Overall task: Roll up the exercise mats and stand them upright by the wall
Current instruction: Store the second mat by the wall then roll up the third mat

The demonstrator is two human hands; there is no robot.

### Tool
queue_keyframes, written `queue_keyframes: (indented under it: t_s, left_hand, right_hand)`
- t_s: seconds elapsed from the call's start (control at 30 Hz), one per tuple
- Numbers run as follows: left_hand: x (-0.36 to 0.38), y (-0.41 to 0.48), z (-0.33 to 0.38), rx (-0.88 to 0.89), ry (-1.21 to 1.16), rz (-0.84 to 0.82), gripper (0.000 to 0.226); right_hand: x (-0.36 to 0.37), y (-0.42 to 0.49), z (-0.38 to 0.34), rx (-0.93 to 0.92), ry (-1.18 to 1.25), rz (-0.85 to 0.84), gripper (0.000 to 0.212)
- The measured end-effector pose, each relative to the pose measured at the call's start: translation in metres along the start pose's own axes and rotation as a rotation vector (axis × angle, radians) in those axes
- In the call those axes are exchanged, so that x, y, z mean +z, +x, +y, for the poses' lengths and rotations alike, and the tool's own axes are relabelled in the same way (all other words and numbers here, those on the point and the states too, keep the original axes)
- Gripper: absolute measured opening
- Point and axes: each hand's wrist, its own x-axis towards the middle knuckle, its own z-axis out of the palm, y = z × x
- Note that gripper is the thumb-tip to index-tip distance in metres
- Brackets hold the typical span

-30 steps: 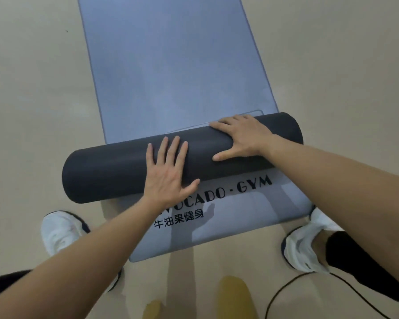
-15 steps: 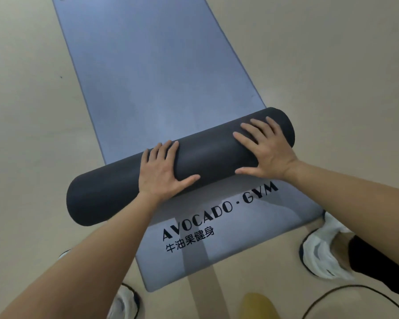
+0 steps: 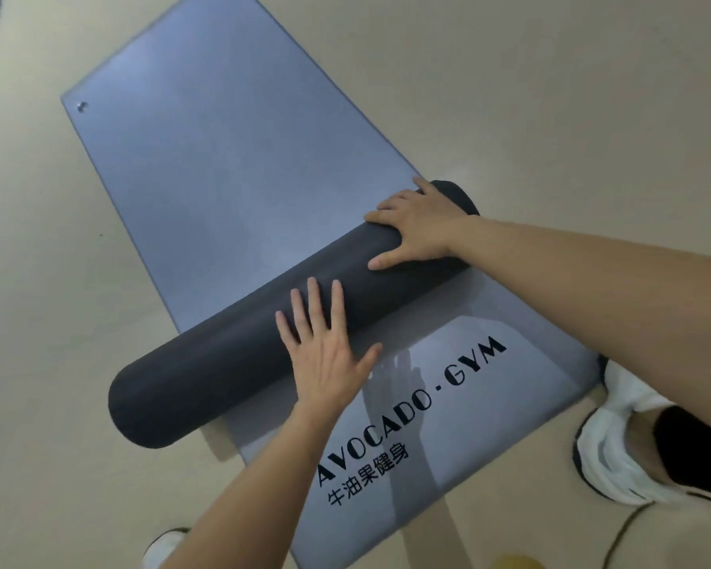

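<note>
Fingers [image 3: 313, 297] straight and spread, gripping nothing: left hand [image 3: 325, 363] and right hand [image 3: 421, 227] pressed palm-down on dark rolled mat [image 3: 222, 363], lying slantwise across flat blue mat [image 3: 230, 178] printed AVOCADO · GYM, left end jutting onto beige floor [image 3: 551, 117]; white shoe [image 3: 616, 445] at near right corner.

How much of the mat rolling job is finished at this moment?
Done: one dark roll looks formed. In hand: left hand and right hand press flat on it. Left: the blue mat beneath lies flat, unrolled; nothing stands upright, and no wall is in view.
</note>
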Motion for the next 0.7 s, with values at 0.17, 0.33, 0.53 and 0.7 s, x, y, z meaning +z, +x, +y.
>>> queue_keyframes:
  t_s: [0.17,0.33,0.53,0.7]
  left_hand:
    - [0.001,0.026,-0.012,-0.040,-0.009,-0.061,0.130]
    - [-0.016,0.078,-0.042,-0.021,-0.034,0.004,0.129]
    - [-0.029,0.109,-0.064,0.005,-0.044,-0.059,0.124]
    - [-0.016,0.037,-0.048,-0.117,-0.170,0.177,0.081]
  right_hand:
    - [0.020,-0.028,0.021,0.168,0.205,0.362,0.103]
    - [0.047,-0.057,0.045,0.338,0.657,0.299,0.107]
    - [0.021,-0.039,0.043,0.409,0.682,0.222,0.106]
    - [0.020,-0.072,0.005,0.498,0.711,0.145,0.101]
